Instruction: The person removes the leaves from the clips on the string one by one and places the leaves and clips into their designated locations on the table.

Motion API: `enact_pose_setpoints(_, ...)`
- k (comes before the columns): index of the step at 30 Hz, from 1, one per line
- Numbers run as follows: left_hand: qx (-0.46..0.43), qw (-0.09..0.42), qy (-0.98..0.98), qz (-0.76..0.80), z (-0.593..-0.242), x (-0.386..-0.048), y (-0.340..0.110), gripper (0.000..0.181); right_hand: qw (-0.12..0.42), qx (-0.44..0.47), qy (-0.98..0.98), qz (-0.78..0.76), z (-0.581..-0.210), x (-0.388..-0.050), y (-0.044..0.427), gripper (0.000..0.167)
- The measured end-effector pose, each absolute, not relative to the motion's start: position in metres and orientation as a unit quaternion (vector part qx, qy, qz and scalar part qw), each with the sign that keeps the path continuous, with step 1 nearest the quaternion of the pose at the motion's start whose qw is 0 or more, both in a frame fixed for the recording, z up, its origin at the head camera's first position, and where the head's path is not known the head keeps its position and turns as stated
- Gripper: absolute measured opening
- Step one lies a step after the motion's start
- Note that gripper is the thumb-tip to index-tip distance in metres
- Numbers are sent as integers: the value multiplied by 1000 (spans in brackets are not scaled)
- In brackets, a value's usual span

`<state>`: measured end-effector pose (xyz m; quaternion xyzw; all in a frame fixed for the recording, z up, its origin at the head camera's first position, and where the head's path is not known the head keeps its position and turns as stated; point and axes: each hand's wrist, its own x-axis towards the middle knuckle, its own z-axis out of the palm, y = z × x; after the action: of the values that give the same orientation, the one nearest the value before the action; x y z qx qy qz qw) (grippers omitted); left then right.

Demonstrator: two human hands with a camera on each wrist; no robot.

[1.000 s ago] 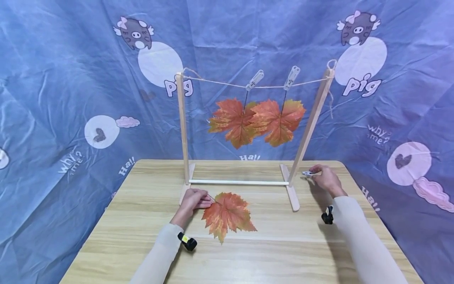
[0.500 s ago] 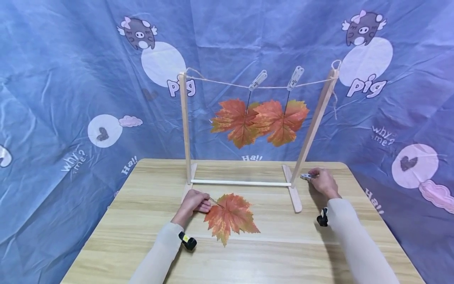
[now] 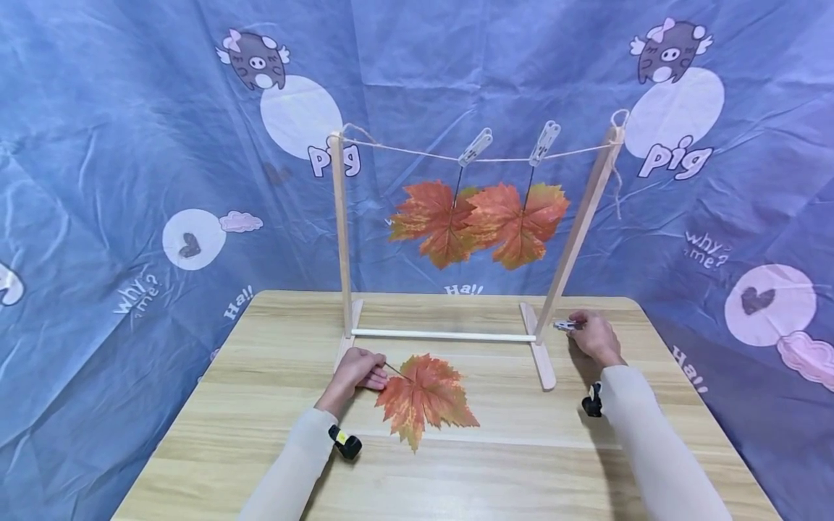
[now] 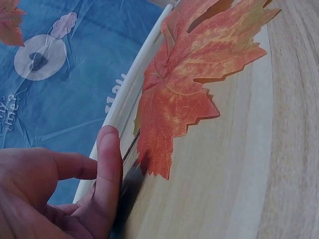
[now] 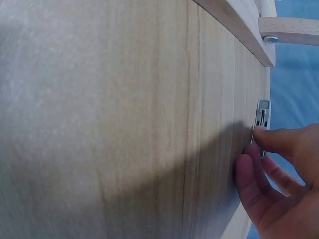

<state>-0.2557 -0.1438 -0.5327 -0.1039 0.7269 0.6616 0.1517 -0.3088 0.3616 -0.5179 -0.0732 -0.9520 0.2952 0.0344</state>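
A person's left hand is pinching the thin stem of an orange-red leaf, its fingers closing together with no wide gap; the leaf is spreading out to the right of that hand, in front of a wooden stand, its blade lying low over the desk, though whether all of it is touching the surface cannot be told. The right hand is holding a pale clothespin, its fingers bending and narrowing down to the pin's thickness; the pin is pointing toward the stand's right post, just beside its lower end. A string is running between the tops of the posts; a left peg and a right peg are gripping it, and a left hanging leaf and a right hanging leaf are dangling by their stems, overlapping in the head view; a blue printed cloth is hanging behind.
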Motion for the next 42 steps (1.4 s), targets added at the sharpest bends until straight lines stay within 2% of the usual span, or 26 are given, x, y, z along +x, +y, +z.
enact_pose_setpoints(11, -106, 156, 730, 657, -531, -254, -145, 17, 34, -71, -952, 295, -515, -305, 361, 40)
enact_pose_setpoints(22, -100, 125, 747, 645, -517, -261, -145, 14, 105, -72, -945, 301, -493, -302, 361, 26)
enact_pose_setpoints(42, -5, 101, 754, 649, -457, -261, -134, 19, 185, -1, -942, 279, -432, -286, 336, 35)
